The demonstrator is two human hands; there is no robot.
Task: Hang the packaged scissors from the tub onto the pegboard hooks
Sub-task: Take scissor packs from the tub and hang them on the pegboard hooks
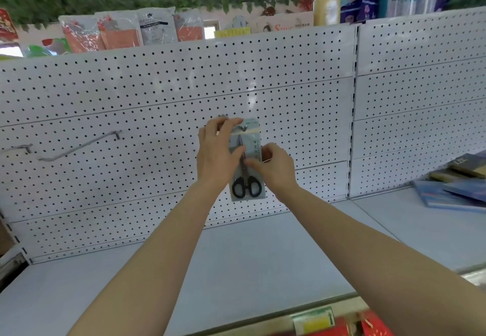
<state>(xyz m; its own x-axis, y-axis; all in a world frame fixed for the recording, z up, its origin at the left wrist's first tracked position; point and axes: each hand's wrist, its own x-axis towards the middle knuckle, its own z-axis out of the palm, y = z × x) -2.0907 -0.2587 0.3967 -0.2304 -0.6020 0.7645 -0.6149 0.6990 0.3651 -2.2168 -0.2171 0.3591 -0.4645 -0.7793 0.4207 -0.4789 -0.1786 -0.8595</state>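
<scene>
Both hands grasp the packaged scissors flat against the pegboard, left hand at its top, right hand mid-pack; steady it and slide the hang-hole squarely onto the hidden hook.

Readable text, head view. The scissors package held between my left hand and right hand carries a vertical column of Chinese characters, too small to read with certainty. A box on top of the pegboard shows red lettering, apparently beginning "S"; the remainder is blurred.
</scene>
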